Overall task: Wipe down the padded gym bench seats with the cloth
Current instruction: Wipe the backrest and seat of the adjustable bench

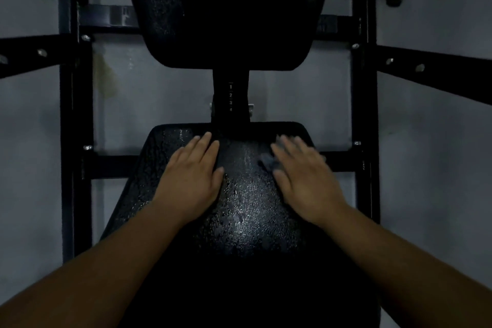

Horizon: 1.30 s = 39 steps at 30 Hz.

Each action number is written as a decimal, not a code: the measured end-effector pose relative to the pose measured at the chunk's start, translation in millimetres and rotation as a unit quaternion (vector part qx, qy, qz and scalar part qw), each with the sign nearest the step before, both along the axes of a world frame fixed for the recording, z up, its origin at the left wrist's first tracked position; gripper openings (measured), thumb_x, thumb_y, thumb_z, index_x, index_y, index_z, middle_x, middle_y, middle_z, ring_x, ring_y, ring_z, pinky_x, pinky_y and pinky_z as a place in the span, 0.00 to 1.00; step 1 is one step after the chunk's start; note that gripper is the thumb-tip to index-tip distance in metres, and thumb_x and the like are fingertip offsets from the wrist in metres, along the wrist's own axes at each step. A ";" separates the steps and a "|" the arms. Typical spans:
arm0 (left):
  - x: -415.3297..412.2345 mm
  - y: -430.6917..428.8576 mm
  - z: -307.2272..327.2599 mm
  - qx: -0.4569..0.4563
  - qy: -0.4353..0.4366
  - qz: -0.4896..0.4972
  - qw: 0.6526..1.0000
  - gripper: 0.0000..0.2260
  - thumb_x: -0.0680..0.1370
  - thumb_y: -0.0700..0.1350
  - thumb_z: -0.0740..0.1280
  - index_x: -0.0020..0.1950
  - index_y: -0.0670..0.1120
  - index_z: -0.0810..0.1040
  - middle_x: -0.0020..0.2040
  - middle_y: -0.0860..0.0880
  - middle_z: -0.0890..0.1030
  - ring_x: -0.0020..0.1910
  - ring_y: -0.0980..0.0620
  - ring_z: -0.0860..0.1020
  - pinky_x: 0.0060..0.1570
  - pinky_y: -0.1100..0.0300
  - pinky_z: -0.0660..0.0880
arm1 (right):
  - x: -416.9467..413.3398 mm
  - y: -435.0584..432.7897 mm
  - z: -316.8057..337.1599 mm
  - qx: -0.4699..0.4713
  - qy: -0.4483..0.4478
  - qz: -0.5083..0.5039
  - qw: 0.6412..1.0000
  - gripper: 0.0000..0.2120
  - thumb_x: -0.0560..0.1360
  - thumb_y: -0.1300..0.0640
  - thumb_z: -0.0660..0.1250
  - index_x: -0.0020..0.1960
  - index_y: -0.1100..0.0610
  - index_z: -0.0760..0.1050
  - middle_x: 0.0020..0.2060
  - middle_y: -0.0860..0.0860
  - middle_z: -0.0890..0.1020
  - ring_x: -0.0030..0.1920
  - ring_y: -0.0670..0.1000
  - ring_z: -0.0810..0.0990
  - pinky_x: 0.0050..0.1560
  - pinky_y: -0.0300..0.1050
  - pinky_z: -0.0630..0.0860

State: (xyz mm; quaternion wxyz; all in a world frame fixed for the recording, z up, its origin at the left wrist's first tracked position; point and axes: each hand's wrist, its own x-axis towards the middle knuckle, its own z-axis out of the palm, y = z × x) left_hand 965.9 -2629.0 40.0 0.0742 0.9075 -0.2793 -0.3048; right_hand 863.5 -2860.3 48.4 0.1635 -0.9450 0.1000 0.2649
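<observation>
Dimly lit glistening seat [247,210], left hand [191,181] flat, right hand [306,181] flat on cloth [267,161]

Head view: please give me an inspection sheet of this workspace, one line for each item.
Surface: black seat pad, textured, with a shiny, wet-looking patch in the middle.
Job's things: grey cloth lies on the seat pad under the right hand, blurred; back pad beyond, touched by neither hand.
Clutter: nothing seen.
Grippers: left hand flat on the seat pad, fingers straight, holds nothing; right hand presses the cloth with straight fingers.
Cables: nothing seen.
Surroundings: black steel frame with bolts, numbered post between the pads, grey floor with a yellowish stain; dim light.
</observation>
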 end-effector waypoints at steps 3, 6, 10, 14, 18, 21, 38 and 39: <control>5.4 18.9 -1.7 0.012 0.001 0.026 1.000 0.31 0.80 0.59 0.46 0.80 0.44 0.60 0.81 0.46 0.57 0.80 0.46 0.55 0.77 0.47 0.56 | 53.7 31.9 -22.2 -0.068 0.015 -0.091 0.993 0.31 0.80 0.41 0.42 0.80 0.52 0.58 0.79 0.54 0.60 0.79 0.59 0.55 0.77 0.58 0.53; 10.2 42.9 -1.9 0.030 -0.008 0.038 0.999 0.33 0.79 0.59 0.44 0.79 0.42 0.61 0.80 0.43 0.59 0.79 0.44 0.57 0.76 0.46 0.58 | 60.3 102.1 -14.2 -0.010 -0.028 0.035 0.999 0.28 0.82 0.44 0.47 0.79 0.53 0.59 0.79 0.54 0.60 0.79 0.60 0.56 0.76 0.59 0.54; 9.4 67.6 2.8 0.030 -0.002 0.033 0.999 0.33 0.79 0.58 0.44 0.78 0.41 0.62 0.79 0.42 0.60 0.78 0.43 0.59 0.75 0.47 0.59 | 7.4 104.0 14.2 0.065 -0.032 0.144 0.987 0.29 0.80 0.41 0.50 0.79 0.51 0.60 0.79 0.53 0.62 0.79 0.57 0.59 0.77 0.57 0.57; 5.4 77.8 8.7 0.019 -0.002 0.034 0.999 0.33 0.80 0.58 0.43 0.79 0.41 0.61 0.80 0.43 0.59 0.79 0.44 0.58 0.76 0.48 0.57 | 51.8 68.6 -18.5 -0.045 -0.018 -0.016 0.999 0.32 0.81 0.41 0.48 0.81 0.54 0.50 0.80 0.57 0.58 0.79 0.59 0.56 0.77 0.58 0.56; 4.9 78.3 4.2 0.018 -0.010 0.029 0.999 0.33 0.80 0.58 0.43 0.79 0.41 0.61 0.80 0.42 0.60 0.79 0.43 0.58 0.76 0.46 0.58 | 82.4 127.9 -21.9 -0.005 -0.013 -0.016 1.000 0.31 0.83 0.41 0.48 0.82 0.54 0.47 0.81 0.55 0.53 0.80 0.57 0.48 0.79 0.55 0.45; 6.3 81.7 5.5 0.007 -0.005 0.031 0.999 0.30 0.81 0.56 0.45 0.79 0.42 0.60 0.80 0.43 0.59 0.79 0.44 0.57 0.76 0.46 0.58 | 36.8 140.4 6.4 0.055 -0.042 0.117 0.991 0.27 0.83 0.43 0.50 0.79 0.52 0.58 0.80 0.53 0.57 0.80 0.56 0.53 0.78 0.53 0.47; 11.9 123.8 29.4 -0.025 0.042 0.107 0.993 0.26 0.84 0.47 0.56 0.81 0.43 0.55 0.81 0.46 0.54 0.79 0.49 0.55 0.75 0.56 0.56 | 92.4 138.4 -25.8 0.028 -0.024 0.135 0.990 0.29 0.82 0.44 0.45 0.80 0.53 0.56 0.80 0.53 0.58 0.79 0.57 0.55 0.78 0.56 0.53; 10.7 124.9 30.3 -0.024 0.041 0.104 0.993 0.26 0.84 0.47 0.56 0.81 0.43 0.55 0.81 0.46 0.54 0.79 0.49 0.54 0.75 0.58 0.55 | 110.0 143.7 -35.0 0.002 -0.015 0.092 0.996 0.27 0.83 0.45 0.47 0.80 0.53 0.57 0.80 0.53 0.59 0.79 0.57 0.55 0.77 0.56 0.52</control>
